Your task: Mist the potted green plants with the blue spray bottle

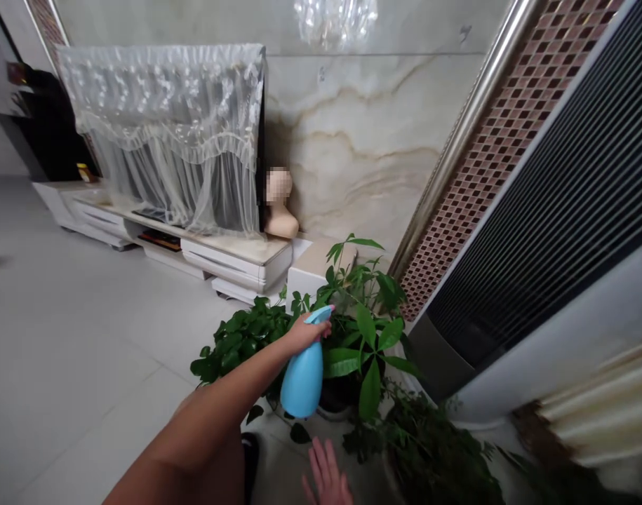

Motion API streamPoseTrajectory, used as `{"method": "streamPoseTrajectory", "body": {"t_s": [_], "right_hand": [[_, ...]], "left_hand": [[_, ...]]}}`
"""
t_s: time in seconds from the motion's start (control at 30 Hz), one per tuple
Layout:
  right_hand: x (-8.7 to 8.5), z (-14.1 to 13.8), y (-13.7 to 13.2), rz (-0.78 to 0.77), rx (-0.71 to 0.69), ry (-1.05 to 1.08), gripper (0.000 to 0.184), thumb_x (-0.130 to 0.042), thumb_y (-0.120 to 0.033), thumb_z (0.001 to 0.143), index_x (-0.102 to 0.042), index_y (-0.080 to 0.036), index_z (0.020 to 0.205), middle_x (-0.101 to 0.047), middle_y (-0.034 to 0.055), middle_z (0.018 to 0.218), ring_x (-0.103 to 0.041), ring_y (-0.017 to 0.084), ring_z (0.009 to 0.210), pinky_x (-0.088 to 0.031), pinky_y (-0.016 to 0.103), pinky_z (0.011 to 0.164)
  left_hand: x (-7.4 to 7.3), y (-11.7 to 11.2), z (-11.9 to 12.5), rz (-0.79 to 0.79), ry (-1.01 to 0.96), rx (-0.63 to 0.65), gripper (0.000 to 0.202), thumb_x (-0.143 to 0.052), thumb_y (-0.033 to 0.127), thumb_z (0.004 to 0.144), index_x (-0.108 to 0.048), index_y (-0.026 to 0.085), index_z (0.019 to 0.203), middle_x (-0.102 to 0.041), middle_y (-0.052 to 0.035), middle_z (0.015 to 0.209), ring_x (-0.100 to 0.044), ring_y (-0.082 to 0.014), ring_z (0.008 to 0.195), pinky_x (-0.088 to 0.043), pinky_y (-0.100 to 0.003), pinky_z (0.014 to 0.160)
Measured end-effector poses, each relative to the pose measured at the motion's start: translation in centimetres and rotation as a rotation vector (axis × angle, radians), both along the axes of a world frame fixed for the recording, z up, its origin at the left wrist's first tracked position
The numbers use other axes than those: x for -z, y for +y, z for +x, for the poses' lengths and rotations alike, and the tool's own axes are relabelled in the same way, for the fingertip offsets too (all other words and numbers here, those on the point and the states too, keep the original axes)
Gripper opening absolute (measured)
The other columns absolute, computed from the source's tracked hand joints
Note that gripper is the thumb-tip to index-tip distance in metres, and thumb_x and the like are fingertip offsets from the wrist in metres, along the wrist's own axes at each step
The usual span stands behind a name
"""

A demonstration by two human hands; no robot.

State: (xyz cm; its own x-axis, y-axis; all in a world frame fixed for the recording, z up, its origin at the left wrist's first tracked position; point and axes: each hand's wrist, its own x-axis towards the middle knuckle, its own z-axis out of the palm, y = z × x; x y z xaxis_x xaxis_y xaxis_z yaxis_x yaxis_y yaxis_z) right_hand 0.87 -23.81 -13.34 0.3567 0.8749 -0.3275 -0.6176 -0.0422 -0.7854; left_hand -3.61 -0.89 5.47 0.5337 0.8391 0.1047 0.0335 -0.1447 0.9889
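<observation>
Left hand grips blue spray bottle over potted plant; right hand open, fingers spread, above floor.

Wide open tiled floor left of the potted plants. Right of the plants, the tall air conditioner blocks passage. Behind them the low TV cabinet closes in. Leaves crowd the space directly above the pots.

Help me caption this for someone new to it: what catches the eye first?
The light blue spray bottle, held at centre by the left hand over the leafy potted plants on the floor. At the bottom edge the right hand hangs open. Behind, a lace-draped TV stands on a low white cabinet.
</observation>
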Motion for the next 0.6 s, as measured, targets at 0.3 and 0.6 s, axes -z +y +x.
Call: {"method": "streamPoseTrajectory", "body": {"t_s": [0.3,0.6], "right_hand": [[1.4,0.9,1.1,-0.188,0.072,0.139,0.061,-0.070,-0.067,0.046,-0.068,-0.029,0.094,-0.062,0.0095,0.117,-0.044,0.031,0.120,-0.040,0.044,0.087],[3.4,-0.4,0.9,-0.275,0.026,-0.042,0.065,-0.067,-0.068,0.047,-0.065,-0.033,0.101,-0.060,0.0054,0.119,-0.046,0.031,0.117,-0.041,0.044,0.083]], "left_hand": [[0.5,2.4,-0.4,-0.023,-0.051,0.131,0.044,-0.056,0.039,0.075,-0.058,0.016,0.112,-0.066,-0.0039,0.086,-0.058,-0.0138,0.072,-0.043,-0.023,0.062],[0.0,3.5,0.9,0.045,0.036,0.045,0.023,-0.056,0.033,0.074,-0.064,0.015,0.085,-0.066,-0.0030,0.075,-0.055,-0.0110,0.061,-0.041,-0.020,0.053]]}}
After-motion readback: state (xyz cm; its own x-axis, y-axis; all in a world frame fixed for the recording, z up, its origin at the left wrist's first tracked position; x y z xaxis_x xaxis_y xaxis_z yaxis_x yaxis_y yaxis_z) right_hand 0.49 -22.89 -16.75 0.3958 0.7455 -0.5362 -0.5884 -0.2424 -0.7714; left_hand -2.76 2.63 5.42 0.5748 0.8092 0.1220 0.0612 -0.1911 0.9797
